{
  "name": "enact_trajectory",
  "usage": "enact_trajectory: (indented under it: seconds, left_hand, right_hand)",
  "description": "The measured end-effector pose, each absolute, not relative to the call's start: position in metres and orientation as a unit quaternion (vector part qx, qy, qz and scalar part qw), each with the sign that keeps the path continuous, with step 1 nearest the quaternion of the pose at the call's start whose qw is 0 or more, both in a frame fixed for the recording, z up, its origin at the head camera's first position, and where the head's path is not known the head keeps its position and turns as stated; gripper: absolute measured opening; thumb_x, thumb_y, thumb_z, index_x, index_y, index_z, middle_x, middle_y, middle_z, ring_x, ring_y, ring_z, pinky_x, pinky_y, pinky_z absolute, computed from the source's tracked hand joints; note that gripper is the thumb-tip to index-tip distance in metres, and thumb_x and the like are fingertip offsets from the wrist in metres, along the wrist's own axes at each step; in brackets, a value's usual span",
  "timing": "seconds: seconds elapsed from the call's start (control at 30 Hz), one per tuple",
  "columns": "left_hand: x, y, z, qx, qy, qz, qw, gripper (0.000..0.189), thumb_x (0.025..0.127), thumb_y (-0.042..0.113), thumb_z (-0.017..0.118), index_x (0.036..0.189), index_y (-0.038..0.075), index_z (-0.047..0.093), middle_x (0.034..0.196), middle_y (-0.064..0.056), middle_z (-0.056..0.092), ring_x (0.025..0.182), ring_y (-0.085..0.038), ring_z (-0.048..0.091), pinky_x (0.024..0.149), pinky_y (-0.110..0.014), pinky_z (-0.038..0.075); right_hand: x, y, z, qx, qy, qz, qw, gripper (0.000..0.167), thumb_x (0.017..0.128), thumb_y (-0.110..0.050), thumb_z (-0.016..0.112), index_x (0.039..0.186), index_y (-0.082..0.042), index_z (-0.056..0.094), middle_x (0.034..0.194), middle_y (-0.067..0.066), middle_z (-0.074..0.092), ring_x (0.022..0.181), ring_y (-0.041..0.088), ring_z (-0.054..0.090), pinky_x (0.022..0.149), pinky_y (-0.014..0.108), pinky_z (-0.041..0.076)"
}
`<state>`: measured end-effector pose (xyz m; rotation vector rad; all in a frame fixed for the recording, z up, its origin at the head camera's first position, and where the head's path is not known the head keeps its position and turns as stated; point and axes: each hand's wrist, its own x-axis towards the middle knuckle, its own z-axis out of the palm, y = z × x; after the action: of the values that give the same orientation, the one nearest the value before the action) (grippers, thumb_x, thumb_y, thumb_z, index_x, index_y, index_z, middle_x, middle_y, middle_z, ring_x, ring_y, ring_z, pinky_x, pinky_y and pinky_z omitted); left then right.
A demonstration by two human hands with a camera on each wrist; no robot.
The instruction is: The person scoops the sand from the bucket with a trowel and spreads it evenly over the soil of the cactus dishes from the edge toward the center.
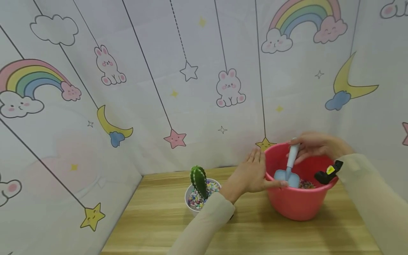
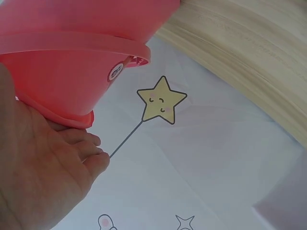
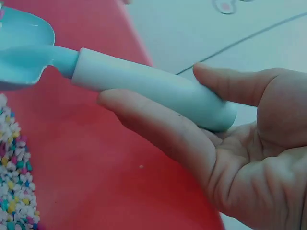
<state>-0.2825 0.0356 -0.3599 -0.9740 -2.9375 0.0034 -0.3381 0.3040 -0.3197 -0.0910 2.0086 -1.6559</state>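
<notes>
Head view: red tub (image 1: 298,205) holds multicoloured pebbles (image 1: 306,184); my right fingers (image 3: 158,122) pinch scoop (image 1: 293,180), blade inside; left fingers (image 1: 256,161) straight, together against tub. White pot (image 1: 192,211) holds cactus (image 1: 199,181), coloured stones (image 1: 211,186).

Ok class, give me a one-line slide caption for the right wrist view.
Right-hand grip holds a pale blue scoop near multicoloured pebbles in a red bucket.

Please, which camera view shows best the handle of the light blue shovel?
The right wrist view: there the shovel handle appears large, with nearly its whole length visible. The head view shows it smaller, its top partly covered by the right hand. The left wrist view does not show it.
</notes>
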Motion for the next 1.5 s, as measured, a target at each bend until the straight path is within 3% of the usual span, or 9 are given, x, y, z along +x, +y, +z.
enact_trajectory:
  seconds: [0.23,0.4,0.83,1.17,1.5]
  left_hand:
    - [-0.281,0.036,-0.360,-0.318,-0.947,0.019,0.035,0.121,0.088,0.094,0.035,0.169,0.008,0.013,0.179,-0.008,0.014,0.168,-0.026,0.009,0.134,-0.033,0.021]
    - [-0.281,0.033,-0.359,-0.316,-0.948,0.018,0.036,0.121,0.088,0.093,0.036,0.170,0.008,0.011,0.179,-0.008,0.012,0.168,-0.026,0.010,0.134,-0.035,0.023]
    - [-0.281,0.032,-0.366,-0.310,-0.950,-0.011,0.031,0.122,0.087,0.092,0.040,0.170,0.009,0.009,0.179,-0.007,0.012,0.168,-0.027,0.011,0.133,-0.037,0.025]
    - [-0.282,0.034,-0.367,-0.306,-0.951,-0.028,0.026,0.120,0.088,0.091,0.042,0.170,0.011,0.006,0.180,-0.005,0.009,0.168,-0.025,0.008,0.133,-0.035,0.026]
    - [-0.284,0.034,-0.368,-0.307,-0.951,-0.034,0.029,0.120,0.088,0.092,0.040,0.170,0.011,0.007,0.180,-0.004,0.008,0.168,-0.024,0.008,0.134,-0.033,0.023]
  right_hand:
    - [-0.334,0.322,-0.312,-0.005,0.701,-0.663,0.263,0.023,0.112,-0.019,0.050,0.117,-0.004,0.067,0.104,0.016,0.079,0.097,0.032,0.080,0.096,0.050,0.062]
    - [-0.331,0.331,-0.310,0.006,0.678,-0.683,0.272,0.025,0.112,-0.019,0.049,0.112,-0.004,0.069,0.105,0.017,0.078,0.099,0.032,0.080,0.101,0.051,0.059]
    - [-0.329,0.351,-0.318,0.054,0.634,-0.734,0.239,0.029,0.111,-0.028,0.053,0.098,-0.009,0.071,0.101,0.013,0.078,0.098,0.032,0.080,0.098,0.045,0.061]
    - [-0.321,0.361,-0.311,0.053,0.600,-0.773,0.198,0.027,0.108,-0.033,0.058,0.093,-0.020,0.076,0.098,0.004,0.081,0.096,0.028,0.081,0.096,0.038,0.062]
    - [-0.320,0.369,-0.308,0.062,0.582,-0.788,0.189,0.027,0.107,-0.032,0.059,0.093,-0.015,0.074,0.098,0.007,0.082,0.095,0.030,0.082,0.093,0.038,0.064]
